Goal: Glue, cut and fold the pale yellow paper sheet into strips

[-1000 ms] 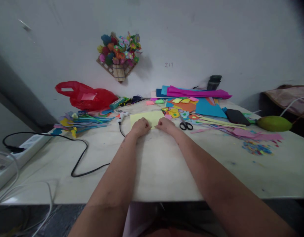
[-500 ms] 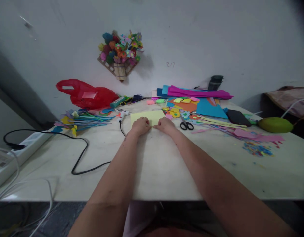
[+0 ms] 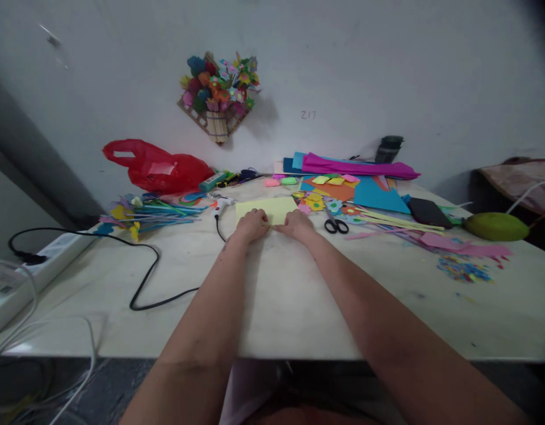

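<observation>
A pale yellow sheet of paper (image 3: 268, 206) lies flat in the middle of the table. At its near edge my left hand (image 3: 253, 225) is closed, fingertips pressed together on the paper. My right hand (image 3: 298, 225) is closed the same way just to the right, the fingertips of both hands almost meeting. The held edge is mostly hidden by my fingers. Black-handled scissors (image 3: 335, 225) lie right of my right hand, and a white glue gun (image 3: 221, 205) with a black cord rests left of the sheet.
Paper flowers (image 3: 314, 202), thin strips (image 3: 400, 219) and blue sheets (image 3: 374, 195) lie to the right, with a dark phone (image 3: 429, 212). At left are stemmed flowers (image 3: 134, 215), a red plastic bag (image 3: 166, 171), the black cord (image 3: 152, 265) and a white power strip (image 3: 55, 260).
My view has shifted very slightly, so everything sits a few pixels over. Both hands stay at the paper's near edge with little visible movement.
</observation>
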`<state>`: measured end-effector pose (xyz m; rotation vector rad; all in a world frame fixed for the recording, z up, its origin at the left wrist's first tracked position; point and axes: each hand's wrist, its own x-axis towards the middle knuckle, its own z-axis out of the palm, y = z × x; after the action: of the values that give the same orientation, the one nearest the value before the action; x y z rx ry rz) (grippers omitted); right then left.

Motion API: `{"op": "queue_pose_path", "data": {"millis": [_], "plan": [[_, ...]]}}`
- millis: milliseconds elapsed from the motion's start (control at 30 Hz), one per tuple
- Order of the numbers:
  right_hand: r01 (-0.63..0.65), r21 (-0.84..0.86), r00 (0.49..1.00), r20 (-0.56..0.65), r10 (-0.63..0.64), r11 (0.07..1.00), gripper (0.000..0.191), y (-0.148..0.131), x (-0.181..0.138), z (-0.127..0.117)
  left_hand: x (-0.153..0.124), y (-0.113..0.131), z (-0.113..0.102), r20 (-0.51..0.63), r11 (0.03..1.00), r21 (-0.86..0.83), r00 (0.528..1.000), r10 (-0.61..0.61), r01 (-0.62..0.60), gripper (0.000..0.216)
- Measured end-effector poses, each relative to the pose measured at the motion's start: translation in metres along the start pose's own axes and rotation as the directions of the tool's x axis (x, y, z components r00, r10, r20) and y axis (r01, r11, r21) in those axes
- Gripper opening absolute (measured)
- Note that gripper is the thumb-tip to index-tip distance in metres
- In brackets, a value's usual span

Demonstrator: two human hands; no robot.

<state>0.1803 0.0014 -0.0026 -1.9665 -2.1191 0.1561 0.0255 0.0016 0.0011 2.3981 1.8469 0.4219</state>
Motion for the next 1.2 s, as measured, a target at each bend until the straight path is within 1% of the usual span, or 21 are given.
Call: {"op": "queue_pose_path", "data": {"millis": [167,333,467,600,700,933,1067,1200], "plan": [[-0.041,0.000,0.998,0.038,0.041,0.999,0.059,-0.004,0.002,-0.002,-0.002,0.001,-0.001,-0.003,1.000,0.004,1.000,0.006,-0.006,0.022],[-0.016,0.016,0.998,0.065,0.015,1.000,0.044,0.000,0.005,-0.004,-0.004,0.002,-0.002,-0.011,1.000,0.000,1.000,0.000,0.000,0.020],[0.050,0.054,0.997,0.056,-0.053,0.997,0.027,0.009,0.006,-0.005,-0.003,0.002,-0.001,-0.007,1.000,0.007,1.000,-0.005,0.005,0.021],[0.172,0.129,0.983,0.038,-0.178,0.977,0.013,0.023,0.006,-0.006,-0.002,0.001,-0.001,-0.007,1.000,0.005,1.000,-0.009,0.009,0.021],[0.208,0.208,0.974,0.040,-0.221,0.956,0.011,0.031,0.005,-0.007,-0.001,0.001,0.000,-0.001,1.000,0.001,1.000,-0.011,0.011,0.020],[0.175,0.288,0.980,0.040,-0.195,0.941,0.014,0.034,0.003,-0.011,0.000,-0.002,0.001,-0.007,1.000,0.006,1.000,-0.008,0.008,0.018],[0.183,0.261,0.980,0.033,-0.198,0.948,0.015,0.033,0.002,-0.012,0.000,-0.002,0.001,-0.008,1.000,-0.001,1.000,-0.002,0.002,0.018],[0.210,0.215,0.977,-0.020,-0.211,0.954,0.017,0.028,0.002,-0.009,-0.001,0.000,-0.001,0.003,1.000,-0.001,1.000,-0.005,0.005,0.018]]}}
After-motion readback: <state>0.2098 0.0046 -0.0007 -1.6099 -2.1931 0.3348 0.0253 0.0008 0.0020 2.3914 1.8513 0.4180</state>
